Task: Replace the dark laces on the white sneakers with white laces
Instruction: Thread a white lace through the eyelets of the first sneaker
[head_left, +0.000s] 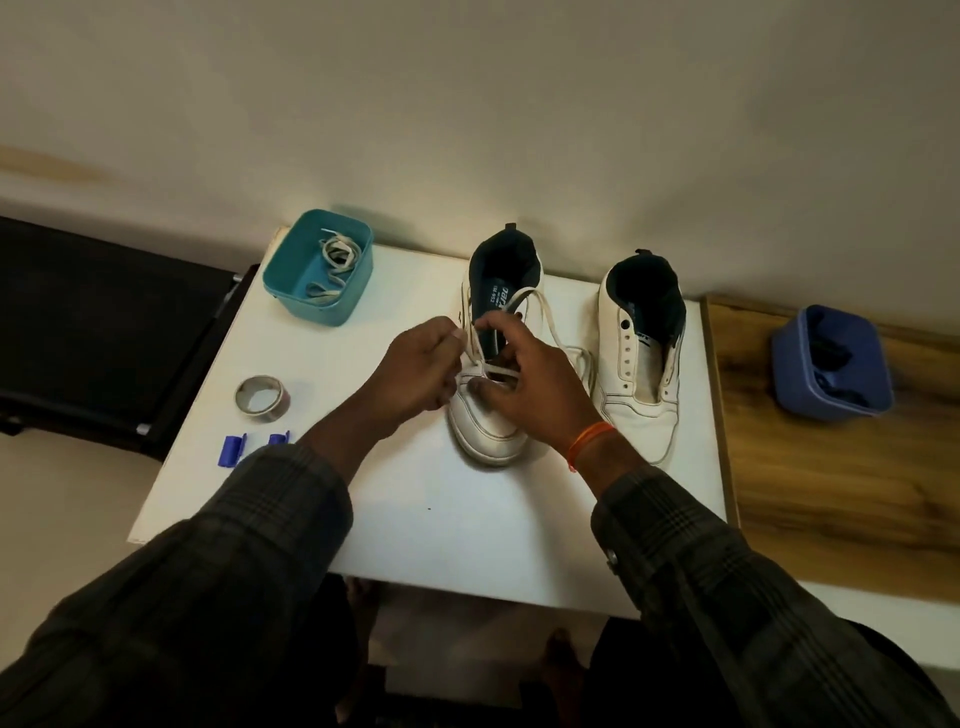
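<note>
The worktop (426, 519) holds two shoes; one shoe (485, 426) sits under both hands; the left hand (415, 371) and right hand (530, 384) each pinch the white lace (545, 317); pull both ends even, I think, then cross them flat.

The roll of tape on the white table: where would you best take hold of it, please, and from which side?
The roll of tape lies flat, its hole facing up, apart from other things. Come from above and pinch its ring wall, one finger in the hole, thumb outside; the near side looks freest.
</note>
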